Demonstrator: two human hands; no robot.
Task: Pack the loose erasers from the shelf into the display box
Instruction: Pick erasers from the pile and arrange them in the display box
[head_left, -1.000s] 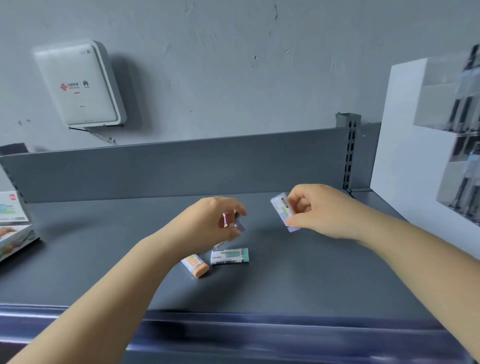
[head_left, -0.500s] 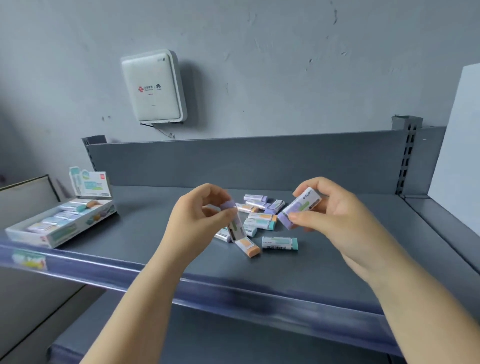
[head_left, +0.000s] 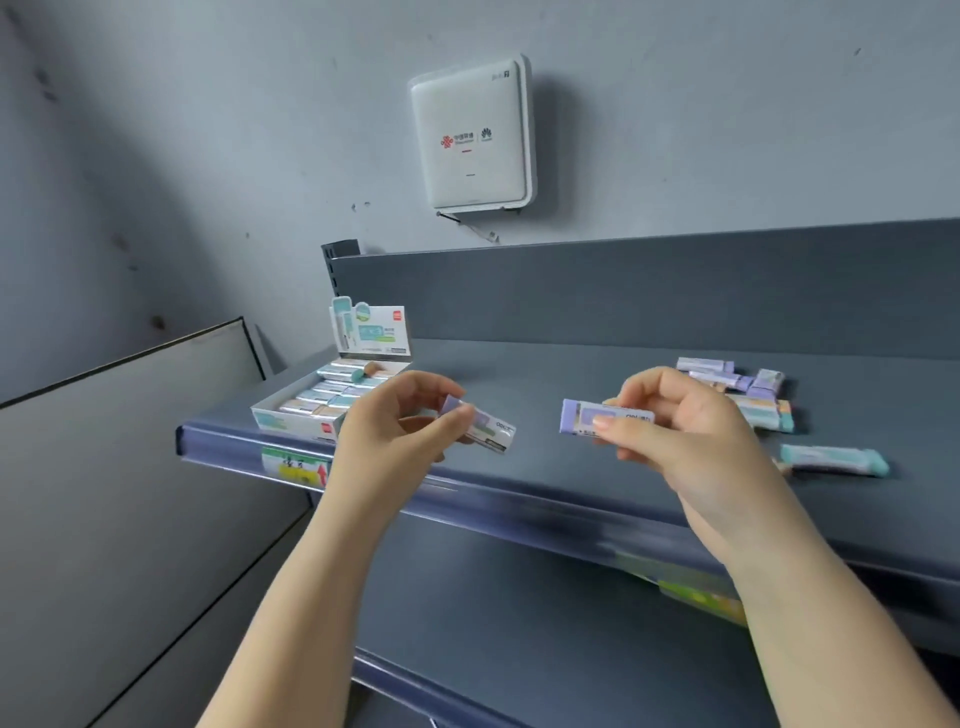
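Note:
My left hand (head_left: 400, 421) pinches a purple-ended eraser (head_left: 491, 428) in a white sleeve, just right of the display box (head_left: 291, 423). The white box sits at the shelf's left front corner, its printed lid flap upright, with several erasers lying in rows inside. My right hand (head_left: 680, 431) holds a second purple eraser (head_left: 587, 415) level above the shelf, between thumb and fingers. A pile of loose erasers (head_left: 763, 402) lies on the shelf behind my right hand. A teal-ended eraser (head_left: 834, 460) lies apart at the right.
The grey metal shelf (head_left: 545, 374) has a raised back panel and a front rail with price labels (head_left: 296, 467). A lower shelf (head_left: 519, 623) runs beneath. A white router box (head_left: 470, 137) hangs on the wall. A grey panel (head_left: 130, 467) stands at the left.
The view has swung left, so the display box now sits near the centre. Both hands have carried their erasers leftward away from the pile, toward the box.

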